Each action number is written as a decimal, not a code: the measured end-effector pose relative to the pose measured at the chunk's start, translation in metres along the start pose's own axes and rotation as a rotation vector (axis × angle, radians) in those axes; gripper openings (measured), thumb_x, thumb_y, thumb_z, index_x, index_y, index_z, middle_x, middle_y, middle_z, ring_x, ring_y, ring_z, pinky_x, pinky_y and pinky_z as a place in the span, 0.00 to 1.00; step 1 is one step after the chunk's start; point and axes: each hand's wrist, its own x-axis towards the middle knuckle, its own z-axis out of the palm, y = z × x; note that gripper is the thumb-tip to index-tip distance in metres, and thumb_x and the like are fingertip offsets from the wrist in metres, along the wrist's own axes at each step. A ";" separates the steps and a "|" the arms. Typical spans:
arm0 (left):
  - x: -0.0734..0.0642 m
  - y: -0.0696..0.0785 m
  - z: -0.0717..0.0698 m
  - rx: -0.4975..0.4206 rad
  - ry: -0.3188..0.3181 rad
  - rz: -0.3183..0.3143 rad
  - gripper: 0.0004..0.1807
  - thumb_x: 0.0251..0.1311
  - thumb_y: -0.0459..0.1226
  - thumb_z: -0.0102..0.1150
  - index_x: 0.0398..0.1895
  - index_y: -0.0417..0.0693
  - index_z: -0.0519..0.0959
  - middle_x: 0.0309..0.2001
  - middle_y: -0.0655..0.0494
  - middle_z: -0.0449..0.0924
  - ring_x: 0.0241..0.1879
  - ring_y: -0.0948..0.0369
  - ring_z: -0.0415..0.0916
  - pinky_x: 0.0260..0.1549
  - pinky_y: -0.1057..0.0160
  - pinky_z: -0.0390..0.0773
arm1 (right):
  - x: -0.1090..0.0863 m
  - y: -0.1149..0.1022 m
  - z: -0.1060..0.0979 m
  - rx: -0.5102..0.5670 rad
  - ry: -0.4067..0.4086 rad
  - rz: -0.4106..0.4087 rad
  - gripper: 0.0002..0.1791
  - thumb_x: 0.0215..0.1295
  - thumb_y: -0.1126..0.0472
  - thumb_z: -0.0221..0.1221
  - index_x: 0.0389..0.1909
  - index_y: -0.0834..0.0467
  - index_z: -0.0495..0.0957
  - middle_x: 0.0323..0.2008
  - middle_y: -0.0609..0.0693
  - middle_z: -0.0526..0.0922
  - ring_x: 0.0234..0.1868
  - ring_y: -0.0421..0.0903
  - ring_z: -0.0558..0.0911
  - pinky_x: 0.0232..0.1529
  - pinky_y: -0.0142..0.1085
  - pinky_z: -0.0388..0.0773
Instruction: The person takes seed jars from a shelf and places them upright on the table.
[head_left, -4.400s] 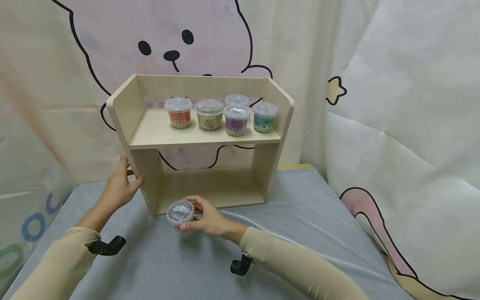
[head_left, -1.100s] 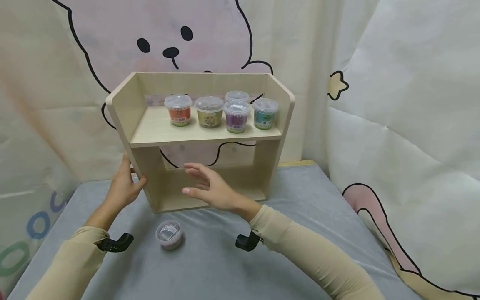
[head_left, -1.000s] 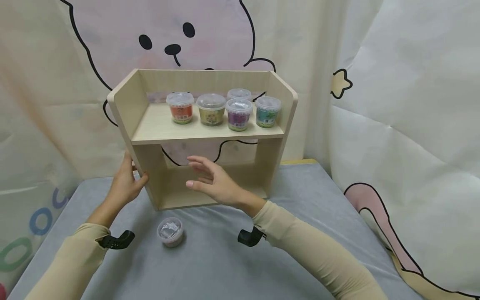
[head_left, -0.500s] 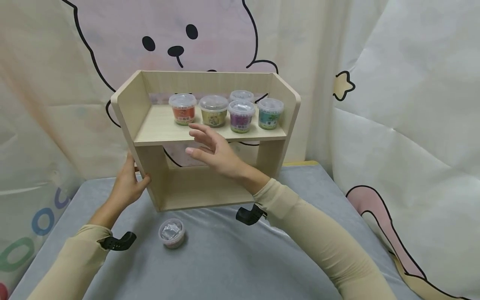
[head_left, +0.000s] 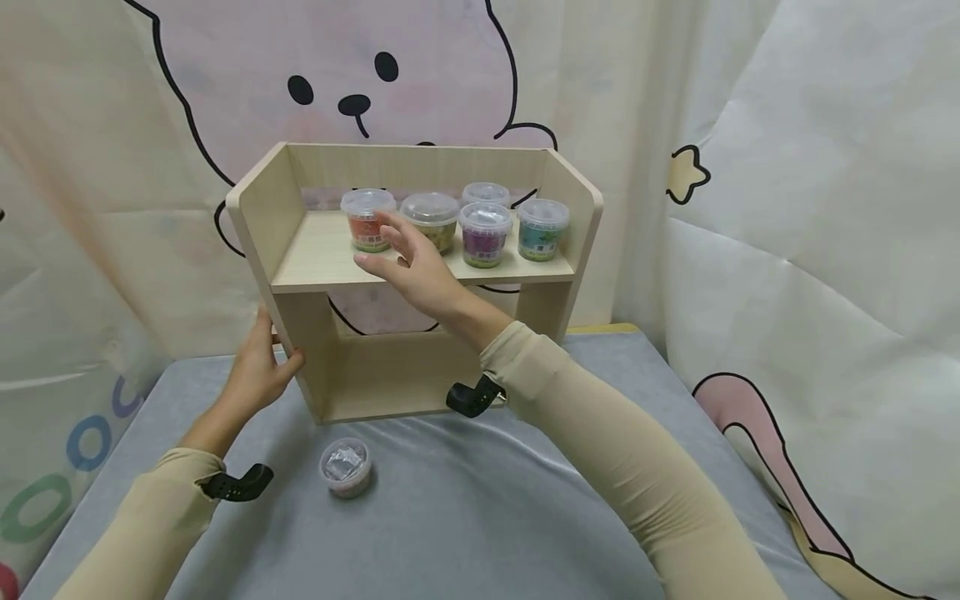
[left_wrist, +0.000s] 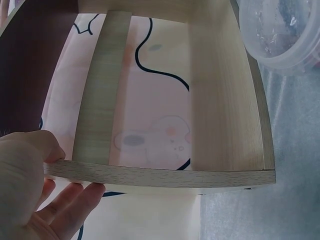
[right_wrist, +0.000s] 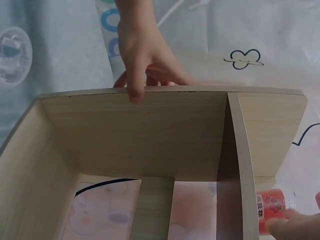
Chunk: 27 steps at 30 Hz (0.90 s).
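My left hand (head_left: pixel 255 375) grips the left side panel of a pale wooden two-tier shelf (head_left: pixel 311 258). In the left wrist view, the thumb lies inside the panel edge and the fingers outside. My right hand (head_left: pixel 423 275) is at the upper tier, thumb and fingers spread around the front of an orange-labelled lidded tub (head_left: pixel 365 232). In the right wrist view the thumb overlaps that tub (right_wrist: pixel 270 202); whether it touches cannot be told. A pinkish lidded tub (head_left: pixel 345 471) stands on the cloth before the shelf.
Right of the orange one on the upper tier stand a yellow tub (head_left: pixel 433 212) partly behind my fingers, a purple tub (head_left: pixel 483 242), a teal tub (head_left: pixel 542 237) and another lidded tub (head_left: pixel 486 193) behind. Grey-blue cloth (head_left: pixel 465 517) covers the table; printed curtains hang behind.
Earlier my right hand held the pinkish tub by the shelf; it now stands on the cloth. The right hand has risen to the orange tub. My left hand keeps its grip.
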 end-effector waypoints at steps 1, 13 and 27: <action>0.000 0.000 0.000 0.000 0.000 0.003 0.49 0.55 0.23 0.57 0.79 0.49 0.46 0.66 0.27 0.64 0.52 0.26 0.75 0.45 0.29 0.77 | 0.002 0.000 0.001 0.004 0.001 0.015 0.41 0.71 0.55 0.58 0.80 0.48 0.51 0.81 0.52 0.53 0.82 0.47 0.53 0.79 0.49 0.53; 0.001 -0.001 0.000 0.003 -0.011 0.000 0.50 0.56 0.23 0.56 0.80 0.51 0.45 0.68 0.28 0.63 0.53 0.27 0.74 0.47 0.29 0.75 | 0.029 -0.004 0.007 0.039 0.065 0.150 0.54 0.68 0.48 0.62 0.82 0.40 0.34 0.83 0.48 0.42 0.83 0.51 0.46 0.78 0.53 0.54; 0.001 -0.001 0.000 0.011 -0.030 -0.006 0.50 0.56 0.23 0.56 0.80 0.51 0.44 0.67 0.27 0.63 0.53 0.26 0.74 0.44 0.29 0.77 | 0.057 -0.002 0.008 -0.066 0.102 0.223 0.59 0.67 0.44 0.63 0.81 0.42 0.27 0.83 0.47 0.41 0.82 0.46 0.49 0.79 0.45 0.54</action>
